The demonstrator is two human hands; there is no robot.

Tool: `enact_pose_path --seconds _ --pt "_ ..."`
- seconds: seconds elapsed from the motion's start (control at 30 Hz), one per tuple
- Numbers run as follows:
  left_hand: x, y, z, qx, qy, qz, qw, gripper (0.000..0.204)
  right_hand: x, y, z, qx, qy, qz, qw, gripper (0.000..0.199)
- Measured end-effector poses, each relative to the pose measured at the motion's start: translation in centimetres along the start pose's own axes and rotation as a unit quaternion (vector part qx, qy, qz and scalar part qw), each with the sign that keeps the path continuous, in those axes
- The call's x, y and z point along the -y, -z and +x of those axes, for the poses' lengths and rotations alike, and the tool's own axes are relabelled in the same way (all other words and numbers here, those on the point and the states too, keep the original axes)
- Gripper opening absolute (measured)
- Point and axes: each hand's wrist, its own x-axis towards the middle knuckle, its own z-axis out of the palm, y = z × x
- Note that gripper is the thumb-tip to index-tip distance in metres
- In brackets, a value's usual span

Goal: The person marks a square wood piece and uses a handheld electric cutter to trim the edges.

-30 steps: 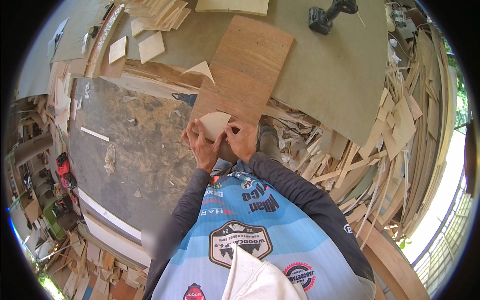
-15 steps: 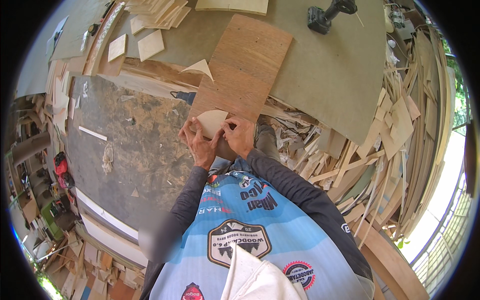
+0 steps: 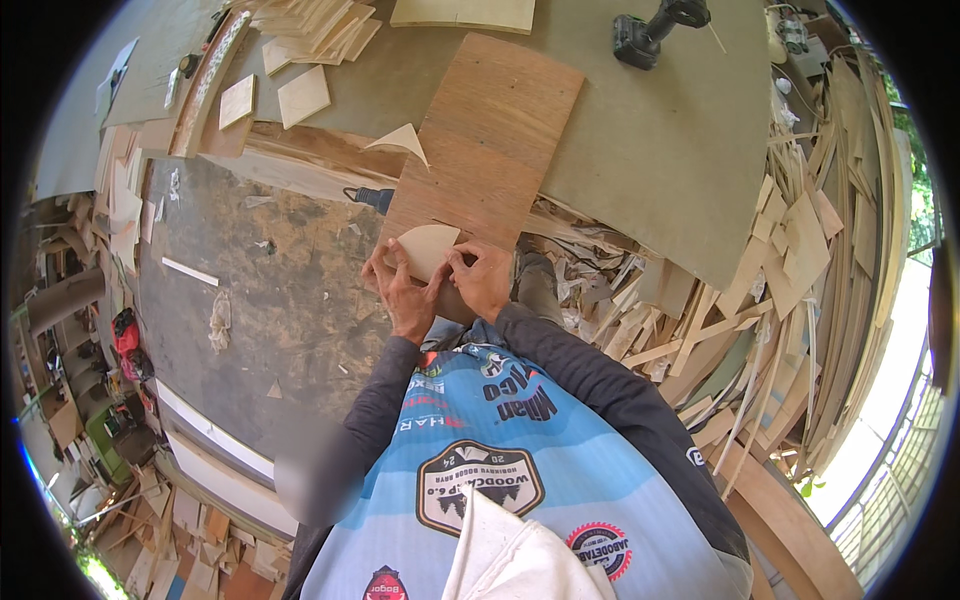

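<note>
Two hands: left hand [image 3: 405, 292] and right hand [image 3: 483, 280] pinching one pale fan-shaped plywood offcut [image 3: 428, 248].
Handling: looking thin, light, stiff — splintery edges.
Fingers: clenching its lower rim — both sides.

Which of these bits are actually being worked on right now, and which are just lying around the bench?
In use: the pale fan-shaped wood piece, held by left hand and right hand; the brown plywood board under it.

Lying about: cordless drill, small triangular offcut, square wood blanks, scrap strips.

- One view only: a head-worn fisheye camera looks steeply down the person's chest at the worktop [image 3: 640, 150], close above both hands.
- Straight edges bow toward the round rim; floor scrap fills the left and right margins.
</note>
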Motion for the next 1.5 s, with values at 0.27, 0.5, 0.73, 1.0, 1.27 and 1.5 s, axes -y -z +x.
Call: enact_pose_path --seconds 0.27,0.5,0.73,1.0,1.27,1.5 --pt "0.1 -0.1 0.0 -0.006 -0.009 0.005 1.0 0.094 0.7 -0.1 -0.2 0.005 -0.1 0.075 0.992 0.021" --pt "-0.2 -0.2 0.1 -0.02 0.0 0.007 1.0 0.094 -0.3 -0.2 0.5 0.018 -0.011 -0.009 1.0 0.018" --pt "-0.5 0.0 -0.6 -0.012 0.028 -0.007 0.999 0.095 1.0 0.4 0.8 0.039 -0.03 0.006 0.999 0.018" --pt "-0.7 0.4 -0.8 0.016 -0.044 -0.008 0.999 0.099 1.0 1.6 -1.0 -0.012 -0.047 0.02 0.999 0.023" --pt "-0.3 0.5 0.0 0.051 -0.055 -0.005 0.997 0.099 2.8 2.1 -1.0 -0.006 -0.114 0.068 0.991 0.023" --pt "0.3 0.5 0.3 0.067 -0.067 -0.012 0.995 0.098 2.4 1.9 -1.2 -0.01 -0.115 0.071 0.991 0.023"
